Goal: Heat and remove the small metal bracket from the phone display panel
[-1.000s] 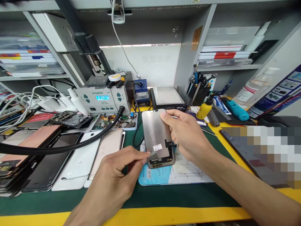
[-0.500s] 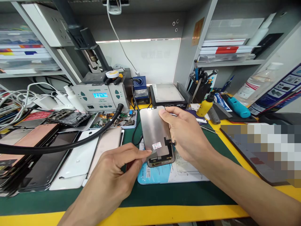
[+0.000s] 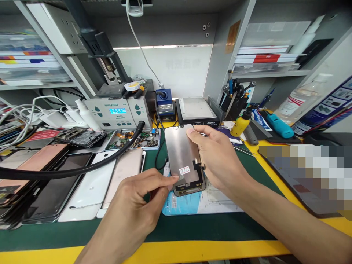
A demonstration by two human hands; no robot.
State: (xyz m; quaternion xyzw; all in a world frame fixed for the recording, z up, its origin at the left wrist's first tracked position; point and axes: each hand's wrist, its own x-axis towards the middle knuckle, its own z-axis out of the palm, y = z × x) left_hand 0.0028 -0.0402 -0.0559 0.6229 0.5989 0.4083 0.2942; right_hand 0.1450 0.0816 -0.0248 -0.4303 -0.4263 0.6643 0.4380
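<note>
Silver metal-backed phone screen panel (image 3: 183, 157) sits tilted between my hands, above the blue-and-white sheet (image 3: 198, 201) on the green mat (image 3: 192, 227). My right hand (image 3: 220, 161) grips its far edge; my left hand (image 3: 137, 209) pinches a small clear film tab (image 3: 180, 178) by the white sticker (image 3: 184, 170). I judge peeling is underway; next needs a slow, steady pull.

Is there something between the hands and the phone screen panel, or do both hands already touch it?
Nothing visible stands between. The right hand holds the screen panel by its right edge, metal back facing up. The left hand pinches at the lower left edge, near the small white sticker.
</note>
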